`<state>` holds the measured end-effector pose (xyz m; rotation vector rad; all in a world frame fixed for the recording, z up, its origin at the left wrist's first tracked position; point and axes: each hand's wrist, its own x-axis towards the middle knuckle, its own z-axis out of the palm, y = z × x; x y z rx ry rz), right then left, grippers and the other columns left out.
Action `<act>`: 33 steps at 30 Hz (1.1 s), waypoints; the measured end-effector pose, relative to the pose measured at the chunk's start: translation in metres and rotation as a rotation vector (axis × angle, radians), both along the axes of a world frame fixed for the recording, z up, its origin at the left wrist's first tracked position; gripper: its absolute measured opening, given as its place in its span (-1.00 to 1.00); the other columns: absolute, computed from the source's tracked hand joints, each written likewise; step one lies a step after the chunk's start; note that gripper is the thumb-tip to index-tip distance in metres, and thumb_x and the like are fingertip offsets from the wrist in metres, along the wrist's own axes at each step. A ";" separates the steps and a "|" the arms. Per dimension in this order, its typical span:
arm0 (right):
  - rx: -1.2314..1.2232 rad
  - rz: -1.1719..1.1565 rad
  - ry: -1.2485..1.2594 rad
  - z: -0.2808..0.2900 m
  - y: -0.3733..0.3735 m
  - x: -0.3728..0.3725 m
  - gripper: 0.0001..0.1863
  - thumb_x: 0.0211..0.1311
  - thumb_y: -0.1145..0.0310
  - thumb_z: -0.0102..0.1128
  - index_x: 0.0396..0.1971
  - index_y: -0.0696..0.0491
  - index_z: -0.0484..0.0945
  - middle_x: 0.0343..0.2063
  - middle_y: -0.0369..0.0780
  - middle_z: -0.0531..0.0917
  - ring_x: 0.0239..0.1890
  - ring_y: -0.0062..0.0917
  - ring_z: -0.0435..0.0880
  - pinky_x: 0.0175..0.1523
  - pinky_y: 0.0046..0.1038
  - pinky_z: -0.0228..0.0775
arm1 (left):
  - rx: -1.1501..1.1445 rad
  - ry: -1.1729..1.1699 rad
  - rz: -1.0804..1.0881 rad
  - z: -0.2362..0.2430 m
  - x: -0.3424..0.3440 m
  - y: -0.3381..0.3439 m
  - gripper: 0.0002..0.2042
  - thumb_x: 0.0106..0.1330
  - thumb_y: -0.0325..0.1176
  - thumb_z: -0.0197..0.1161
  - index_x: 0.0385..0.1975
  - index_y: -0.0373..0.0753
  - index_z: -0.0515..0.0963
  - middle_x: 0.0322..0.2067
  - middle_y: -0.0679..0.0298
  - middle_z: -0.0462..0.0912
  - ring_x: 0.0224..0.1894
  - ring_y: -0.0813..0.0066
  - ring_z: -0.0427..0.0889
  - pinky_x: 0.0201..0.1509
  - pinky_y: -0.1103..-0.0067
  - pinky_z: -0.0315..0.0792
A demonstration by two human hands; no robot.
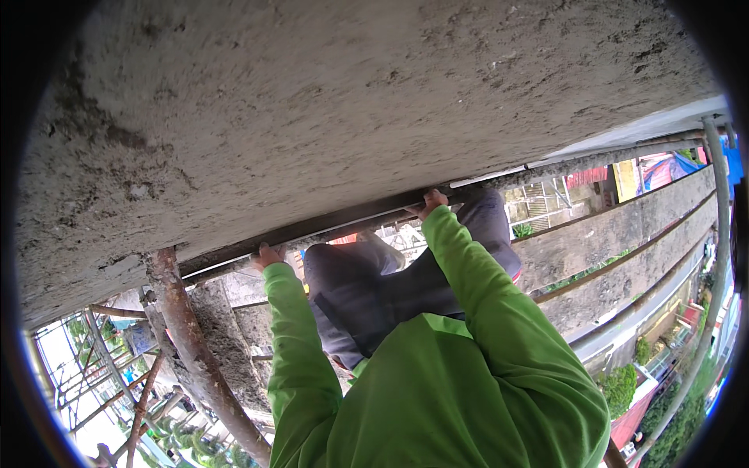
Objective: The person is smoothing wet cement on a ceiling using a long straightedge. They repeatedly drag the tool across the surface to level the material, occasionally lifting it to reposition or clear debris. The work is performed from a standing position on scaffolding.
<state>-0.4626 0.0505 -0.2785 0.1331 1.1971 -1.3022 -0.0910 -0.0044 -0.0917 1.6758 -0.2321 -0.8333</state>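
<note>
A long, straight dark bar with a pale edge (335, 220), like a plasterer's straightedge, lies along the lower part of a rough grey cement wall (374, 101). My left hand (269, 256) is closed on it toward its left end. Farther right, my right hand (431, 203) grips the same bar, fingers bent around it. Both arms, in bright green sleeves, reach forward. My knees, in dark trousers, are bent beneath the bar. Whether the bar presses on the wall along its whole length cannot be made out.
A rusty scaffold pole (187, 335) stands close by on the left. Weathered planks (601, 226) run off to the right, with gaps between them. A grey curved-looking pole (719, 234) rises at the right rim. Roofs and greenery (620, 390) show far below.
</note>
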 end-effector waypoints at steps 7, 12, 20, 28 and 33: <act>0.151 -0.202 -0.115 0.092 0.000 -0.045 -0.65 0.18 0.33 -0.37 -0.03 0.08 0.18 0.03 -0.15 0.16 0.09 -0.19 0.10 -0.09 0.25 0.10 | 0.011 0.068 -0.026 0.003 -0.051 0.010 -0.53 0.02 -0.53 -0.06 -0.09 -0.53 -0.07 -0.26 -0.13 0.24 -0.43 0.13 0.47 -0.38 0.21 0.53; 0.252 1.066 1.467 0.151 0.015 -0.082 -0.50 -0.17 0.21 0.25 -0.20 0.13 0.36 -0.14 -0.17 0.42 -0.15 -0.38 0.43 -0.05 -0.45 0.36 | -0.008 0.144 -0.012 0.003 -0.085 0.017 -0.54 0.01 -0.55 -0.06 -0.08 -0.45 -0.04 -0.23 -0.12 0.21 -0.33 0.08 0.44 -0.36 0.17 0.52; 0.212 0.535 1.040 0.094 0.016 -0.101 -0.43 -0.25 0.07 0.24 -0.25 0.15 0.40 -0.27 -0.14 0.45 -0.19 -0.30 0.44 -0.08 -0.40 0.34 | 0.031 0.145 -0.027 0.007 -0.095 0.016 -0.48 -0.07 -0.52 0.01 -0.08 -0.39 -0.03 -0.24 -0.06 0.27 -0.30 0.11 0.43 -0.31 0.21 0.52; 0.168 0.910 1.780 0.159 0.032 -0.114 -0.42 -0.39 -0.09 0.28 -0.49 0.14 0.45 -0.46 -0.12 0.51 -0.31 -0.26 0.48 -0.19 -0.38 0.31 | -0.042 0.189 -0.018 0.016 -0.115 0.026 -0.54 -0.02 -0.53 0.00 -0.11 -0.42 0.01 -0.21 -0.06 0.25 -0.30 0.11 0.42 -0.28 0.23 0.51; 0.007 0.515 1.867 0.149 0.058 -0.144 -0.43 -0.49 -0.11 0.31 -0.64 0.13 0.45 -0.62 -0.13 0.49 -0.46 -0.19 0.48 -0.34 -0.30 0.31 | -0.088 0.338 -0.212 0.017 -0.132 0.039 -0.67 0.02 -0.56 0.01 -0.20 -0.46 0.15 -0.27 -0.01 0.32 -0.36 0.15 0.44 -0.26 0.26 0.50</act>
